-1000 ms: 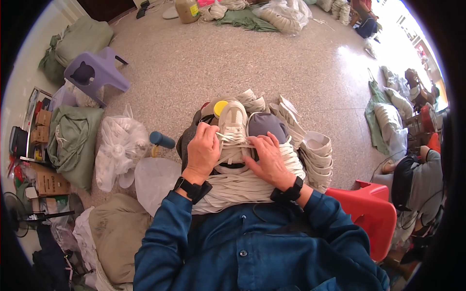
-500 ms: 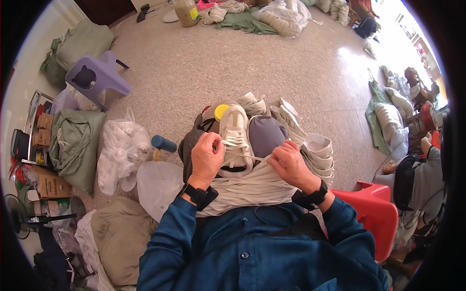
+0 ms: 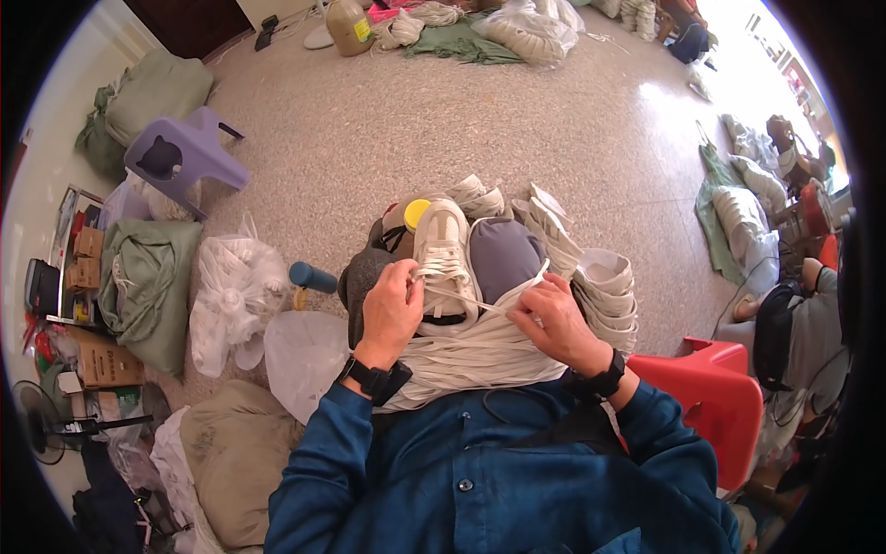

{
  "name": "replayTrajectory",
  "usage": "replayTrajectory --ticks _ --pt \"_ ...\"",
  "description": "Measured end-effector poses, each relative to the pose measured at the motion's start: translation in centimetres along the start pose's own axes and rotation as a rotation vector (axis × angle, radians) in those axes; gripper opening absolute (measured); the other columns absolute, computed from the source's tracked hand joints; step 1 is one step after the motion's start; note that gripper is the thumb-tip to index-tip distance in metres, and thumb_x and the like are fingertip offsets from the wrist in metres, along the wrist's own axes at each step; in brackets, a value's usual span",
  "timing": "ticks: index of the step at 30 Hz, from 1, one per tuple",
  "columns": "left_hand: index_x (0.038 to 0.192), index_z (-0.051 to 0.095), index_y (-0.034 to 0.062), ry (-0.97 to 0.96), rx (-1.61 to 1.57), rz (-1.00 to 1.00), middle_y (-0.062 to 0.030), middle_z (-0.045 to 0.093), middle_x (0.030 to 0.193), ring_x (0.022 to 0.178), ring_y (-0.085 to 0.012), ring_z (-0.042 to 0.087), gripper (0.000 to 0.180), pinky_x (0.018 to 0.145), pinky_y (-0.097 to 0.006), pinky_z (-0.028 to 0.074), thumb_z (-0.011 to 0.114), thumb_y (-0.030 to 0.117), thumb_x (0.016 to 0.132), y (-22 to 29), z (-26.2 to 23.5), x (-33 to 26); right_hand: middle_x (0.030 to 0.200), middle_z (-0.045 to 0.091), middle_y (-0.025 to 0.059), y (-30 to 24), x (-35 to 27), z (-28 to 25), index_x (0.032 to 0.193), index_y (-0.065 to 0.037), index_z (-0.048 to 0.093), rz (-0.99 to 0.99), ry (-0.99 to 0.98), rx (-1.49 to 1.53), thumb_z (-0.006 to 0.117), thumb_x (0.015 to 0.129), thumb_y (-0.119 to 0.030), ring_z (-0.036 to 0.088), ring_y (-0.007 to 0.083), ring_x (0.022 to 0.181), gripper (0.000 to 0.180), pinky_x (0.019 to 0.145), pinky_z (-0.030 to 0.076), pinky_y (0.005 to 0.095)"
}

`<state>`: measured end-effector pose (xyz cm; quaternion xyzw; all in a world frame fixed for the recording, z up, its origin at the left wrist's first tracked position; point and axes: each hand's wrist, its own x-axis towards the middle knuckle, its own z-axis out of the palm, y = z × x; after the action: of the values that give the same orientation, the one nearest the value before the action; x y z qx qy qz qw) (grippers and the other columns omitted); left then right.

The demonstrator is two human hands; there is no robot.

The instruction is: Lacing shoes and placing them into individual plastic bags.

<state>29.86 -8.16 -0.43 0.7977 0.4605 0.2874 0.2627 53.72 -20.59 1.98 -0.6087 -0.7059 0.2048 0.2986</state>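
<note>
While the shoe (image 3: pixel 441 226) sits mid-frame, toe toward the top, both the left hand (image 3: pixel 391 309) and the right hand (image 3: pixel 556 319) pinch the lace (image 3: pixel 480 304), stretched between them across the shoe's opening. Keeping it flat, with an even pull, would probably serve best. At the upper edge, a jug (image 3: pixel 343 30) bears a yellow label (image 3: pixel 361 32), too small to read.
</note>
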Motion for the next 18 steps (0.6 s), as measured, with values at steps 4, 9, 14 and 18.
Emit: replayTrajectory --ticks 4,9,14,18 --pt "0.091 0.061 0.0043 0.076 -0.061 0.066 -0.0103 0.061 0.088 0.089 -0.0329 0.060 0.008 0.075 -0.041 0.049 0.064 0.007 0.085 1.2 -0.4 -0.1 0.073 0.060 0.0067 -0.9 -0.3 0.3 0.080 -0.007 0.064 -0.047 0.002 0.005 0.069 0.084 -0.013 0.060 0.0264 0.080 0.009 0.105 0.035 0.0491" --pt "0.083 0.064 0.0096 -0.061 0.144 0.382 -0.0074 0.058 0.088 0.088 -0.0268 0.057 0.008 0.080 -0.040 0.042 0.069 0.013 0.079 2.3 0.9 0.1 0.075 0.061 0.0063 -1.8 0.0 1.1 0.083 -0.008 0.067 -0.166 -0.073 0.004 0.071 0.082 -0.012 0.060 0.0251 0.086 0.005 0.104 0.036 0.0494" --pt "0.083 0.064 0.0110 -0.107 0.307 0.378 -0.0059 0.057 0.088 0.093 -0.0255 0.055 0.009 0.088 -0.042 0.037 0.070 0.014 0.077 2.2 2.2 -0.3 0.077 0.062 0.0073 -1.7 -0.4 2.1 0.084 -0.008 0.067 -0.202 -0.111 0.072 0.071 0.082 -0.012 0.061 0.0260 0.084 0.007 0.103 0.038 0.0471" --pt "0.084 0.063 0.0115 -0.080 0.276 0.328 -0.0049 0.056 0.086 0.093 -0.0249 0.054 0.011 0.091 -0.043 0.035 0.071 0.014 0.076 1.8 2.8 -0.4 0.078 0.062 0.0083 -1.4 -0.3 2.3 0.085 -0.006 0.067 -0.169 -0.102 0.105 0.070 0.083 -0.012 0.061 0.0271 0.083 0.007 0.100 0.041 0.0438"
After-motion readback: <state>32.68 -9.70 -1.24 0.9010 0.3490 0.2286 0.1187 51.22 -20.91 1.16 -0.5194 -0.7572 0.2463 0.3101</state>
